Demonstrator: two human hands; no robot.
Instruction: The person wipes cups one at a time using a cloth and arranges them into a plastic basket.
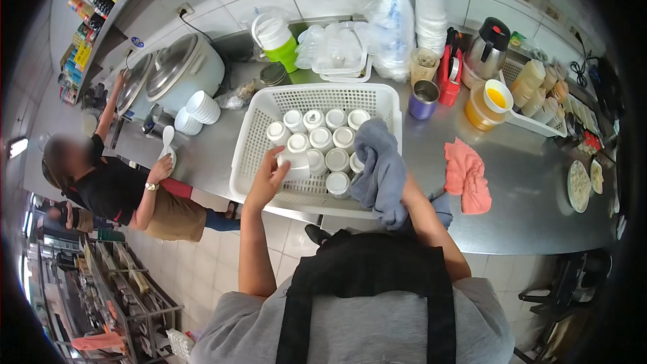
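Note:
A white perforated plastic basket (244, 155) stands on the steel counter in front of me, with several white cups (321, 137) upside down in rows inside. My left hand (268, 176) is at the basket's near left, its fingers closed around a white cup (295, 166) that lies tilted. Draped over the basket's right part is a grey-blue cloth (377, 168), gripped by my right hand (410, 193). Most of the right hand's fingers are hidden behind the cloth, which also covers some of the cups.
A salmon cloth (466, 176) and a purple tumbler (423, 101) are on the counter to the right. Large rice cookers (186, 74) and stacked white bowls (202, 106) stand left. There, another person (101, 185) holds a white ladle-like utensil (168, 139). Plastic containers (340, 47) line the back.

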